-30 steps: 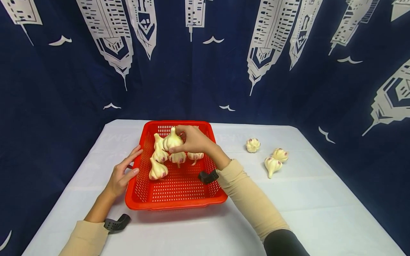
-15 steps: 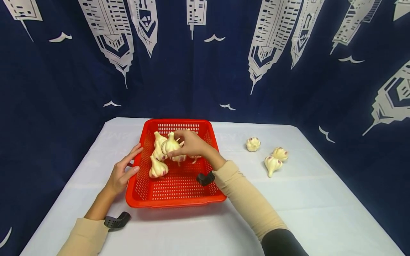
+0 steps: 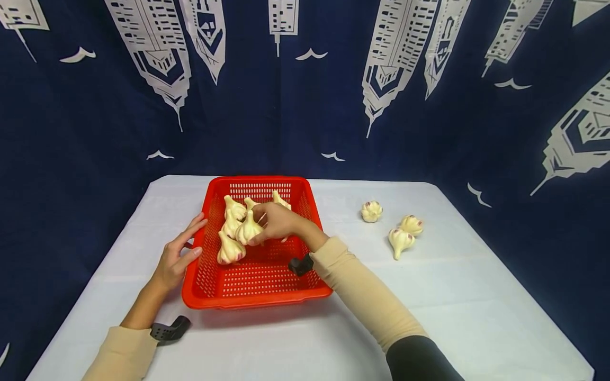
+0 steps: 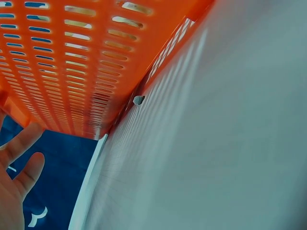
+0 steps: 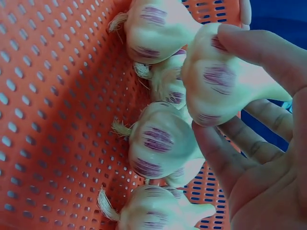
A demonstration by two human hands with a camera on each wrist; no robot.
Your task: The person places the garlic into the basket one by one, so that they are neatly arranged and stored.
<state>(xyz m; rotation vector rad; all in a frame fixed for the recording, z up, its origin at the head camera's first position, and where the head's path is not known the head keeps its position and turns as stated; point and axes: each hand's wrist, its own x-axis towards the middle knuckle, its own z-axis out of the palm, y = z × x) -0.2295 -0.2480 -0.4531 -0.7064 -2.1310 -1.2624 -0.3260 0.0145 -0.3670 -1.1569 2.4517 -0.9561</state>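
Note:
My right hand (image 3: 282,220) pinches a garlic bulb (image 3: 248,233) between thumb and fingers, inside a red perforated basket (image 3: 257,304). In the right wrist view the held garlic bulb (image 5: 211,84) is pale with purple streaks, its neck toward the palm. Several other garlic bulbs lie in the basket: one (image 3: 231,250) at the front left, others behind it, and one (image 3: 281,200) at the back, partly hidden by my hand. My left hand (image 3: 172,262) touches the basket's left rim with fingers extended; the left wrist view shows its thumb (image 4: 31,173) apart from the basket wall.
To the right of the basket, three garlic bulbs lie on the white tablecloth (image 3: 457,307): one farther back (image 3: 371,211) and two close together (image 3: 401,241). A dark blue curtain (image 3: 305,116) with white building prints hangs behind the table.
My right hand has brought the held garlic bulb lower and toward the front of the basket, close to the front-left bulb. My left hand stays on the rim.

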